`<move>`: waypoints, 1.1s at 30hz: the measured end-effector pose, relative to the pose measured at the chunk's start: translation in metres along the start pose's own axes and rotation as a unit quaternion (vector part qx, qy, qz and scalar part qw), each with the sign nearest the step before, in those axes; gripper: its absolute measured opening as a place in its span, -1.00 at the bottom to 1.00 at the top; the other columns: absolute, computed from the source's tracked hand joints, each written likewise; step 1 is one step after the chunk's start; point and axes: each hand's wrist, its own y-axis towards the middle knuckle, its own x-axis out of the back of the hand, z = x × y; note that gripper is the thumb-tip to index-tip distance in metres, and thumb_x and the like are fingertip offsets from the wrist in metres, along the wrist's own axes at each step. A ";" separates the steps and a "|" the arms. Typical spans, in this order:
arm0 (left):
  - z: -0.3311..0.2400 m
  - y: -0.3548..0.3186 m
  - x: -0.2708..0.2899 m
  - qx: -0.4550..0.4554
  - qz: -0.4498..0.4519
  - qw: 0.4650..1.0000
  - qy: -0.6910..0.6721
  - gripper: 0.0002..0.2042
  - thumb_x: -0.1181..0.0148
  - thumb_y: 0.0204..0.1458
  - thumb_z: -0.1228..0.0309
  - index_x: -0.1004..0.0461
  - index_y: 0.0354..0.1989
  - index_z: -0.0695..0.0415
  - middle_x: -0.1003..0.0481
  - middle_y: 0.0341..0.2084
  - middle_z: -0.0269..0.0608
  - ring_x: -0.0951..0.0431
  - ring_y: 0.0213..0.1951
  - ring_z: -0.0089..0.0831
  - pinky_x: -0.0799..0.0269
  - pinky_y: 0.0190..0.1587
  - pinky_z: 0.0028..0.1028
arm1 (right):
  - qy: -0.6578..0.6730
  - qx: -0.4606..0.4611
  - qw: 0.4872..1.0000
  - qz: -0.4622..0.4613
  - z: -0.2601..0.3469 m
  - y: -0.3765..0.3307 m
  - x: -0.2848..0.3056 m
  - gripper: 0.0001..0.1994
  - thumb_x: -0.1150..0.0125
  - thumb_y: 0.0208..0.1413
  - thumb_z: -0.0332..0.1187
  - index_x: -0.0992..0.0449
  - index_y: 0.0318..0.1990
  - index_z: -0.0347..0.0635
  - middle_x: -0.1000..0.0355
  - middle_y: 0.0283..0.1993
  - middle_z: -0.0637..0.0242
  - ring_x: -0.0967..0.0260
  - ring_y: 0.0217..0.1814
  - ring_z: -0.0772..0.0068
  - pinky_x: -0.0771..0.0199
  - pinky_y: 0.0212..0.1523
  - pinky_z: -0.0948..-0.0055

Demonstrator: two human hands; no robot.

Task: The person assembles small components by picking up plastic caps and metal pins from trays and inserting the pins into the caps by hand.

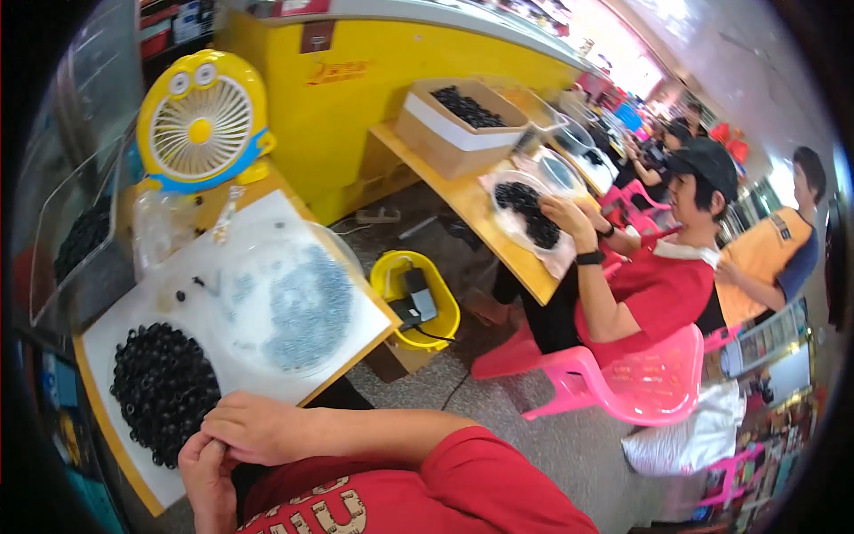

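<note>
Here's the white-topped, wood-edged worktop [236, 360], carrying a broad spread of thin blue-grey pieces [311, 307] and, at the near left, a thick heap of small black ring-shaped parts [165, 392]; plenty looks left to do, with no finished batch I can pick out. Right hand [253, 429] and left hand [205, 472] meet just beside the heap, fingers bunched; whether they grip a part, I can't tell. Writing: pale block letters across the red shirt [391, 489], smaller reddish lettering on the glossy yellow panel [356, 133].

Any contents of left grip [204, 468] and right grip [253, 427] hidden.
</note>
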 end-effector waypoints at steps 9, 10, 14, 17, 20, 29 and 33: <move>0.014 0.021 -0.002 -0.003 0.040 0.999 -0.010 -0.79 0.00 -0.06 0.41 -0.37 -0.30 0.28 -0.45 -0.43 -0.22 -0.49 -0.44 -0.47 -0.45 -0.43 -0.52 | -0.060 0.015 0.998 -0.020 -0.012 -0.005 0.013 -0.72 -0.15 -0.32 -0.41 -0.30 -0.37 -0.30 -0.30 -0.38 0.20 -0.23 -0.33 0.18 -0.23 -0.24 0.36; 0.015 0.020 -0.002 0.002 0.025 0.999 0.025 -0.79 -0.01 -0.06 0.40 -0.38 -0.32 0.29 -0.45 -0.46 -0.21 -0.49 -0.47 -0.46 -0.45 -0.44 -0.51 | -0.067 0.022 0.998 0.000 -0.013 -0.003 0.014 -0.74 -0.14 -0.33 -0.40 -0.30 -0.42 -0.28 -0.28 -0.43 0.22 -0.22 -0.37 0.20 -0.22 -0.28 0.36; 0.015 0.020 0.005 -0.003 0.067 0.992 0.111 -0.79 -0.02 -0.05 0.37 -0.39 -0.39 0.31 -0.45 -0.55 -0.19 -0.48 -0.55 -0.45 -0.45 -0.48 -0.51 | -0.087 0.043 0.995 0.008 -0.015 -0.004 0.014 -0.77 -0.14 -0.36 -0.36 -0.27 -0.50 -0.22 -0.23 -0.52 0.27 -0.18 -0.43 0.23 -0.18 -0.34 0.37; 0.016 0.019 0.010 0.015 0.051 0.994 0.100 -0.78 -0.03 -0.05 0.35 -0.38 -0.43 0.32 -0.45 -0.57 -0.17 -0.48 -0.58 -0.42 -0.46 -0.52 -0.49 | -0.078 0.054 0.995 0.021 -0.011 -0.001 0.011 -0.80 -0.13 -0.36 -0.35 -0.25 -0.57 -0.20 -0.19 -0.55 0.28 -0.15 -0.48 0.26 -0.13 -0.39 0.38; 0.010 0.017 0.010 0.029 0.082 0.993 0.083 -0.78 -0.01 -0.04 0.36 -0.38 -0.44 0.33 -0.45 -0.57 -0.15 -0.48 -0.58 -0.41 -0.47 -0.54 -0.47 | -0.066 0.071 0.995 0.019 -0.007 0.002 0.015 -0.81 -0.11 -0.35 -0.35 -0.24 -0.58 -0.19 -0.17 -0.57 0.29 -0.13 -0.49 0.26 -0.12 -0.41 0.38; -0.017 -0.005 0.000 0.123 0.092 0.987 0.036 -0.82 0.09 -0.01 0.49 -0.40 -0.33 0.35 -0.45 -0.43 -0.19 -0.45 -0.37 -0.52 -0.36 -0.26 -0.57 | -0.099 -0.023 0.989 0.108 0.005 0.005 0.007 -0.80 -0.19 -0.33 -0.35 -0.39 -0.46 -0.16 -0.33 -0.55 0.32 -0.28 -0.45 0.29 -0.24 -0.35 0.37; -0.015 -0.005 -0.001 0.115 0.106 0.987 0.022 -0.79 0.06 0.02 0.41 -0.39 -0.32 0.33 -0.44 -0.42 -0.22 -0.44 -0.36 -0.57 -0.35 -0.24 -0.60 | -0.092 0.022 0.995 0.034 0.003 0.005 0.014 -0.71 -0.26 -0.44 -0.41 -0.41 -0.42 -0.19 -0.35 -0.54 0.30 -0.30 -0.45 0.32 -0.27 -0.39 0.43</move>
